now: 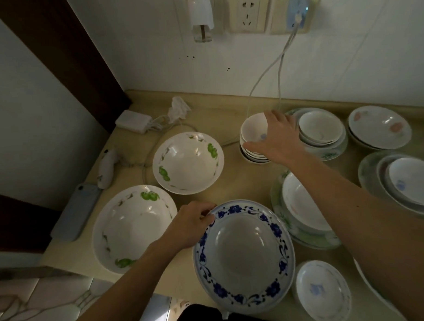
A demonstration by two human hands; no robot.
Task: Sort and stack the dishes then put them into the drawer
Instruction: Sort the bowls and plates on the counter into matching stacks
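My left hand [192, 223] pinches the left rim of a large blue-flowered bowl [244, 253] at the counter's front edge. My right hand [277, 136] reaches far back and grips the rim of the top small white bowl [254, 128] on a stack of small bowls [253, 156]. Two big white bowls with green motifs stand at the left, one near [131, 228] and one farther back [188, 162]. Stacks of plates and saucers stand at the right: one at the back [321, 132], one under my forearm [301, 214].
More dishes sit at the far right [379, 127], [409, 182] and front right [323, 291]. A charger block [132, 121], cables, a phone [75, 210] and a small white device [106, 171] lie along the left of the beige counter [245, 183]. Wall sockets hang above.
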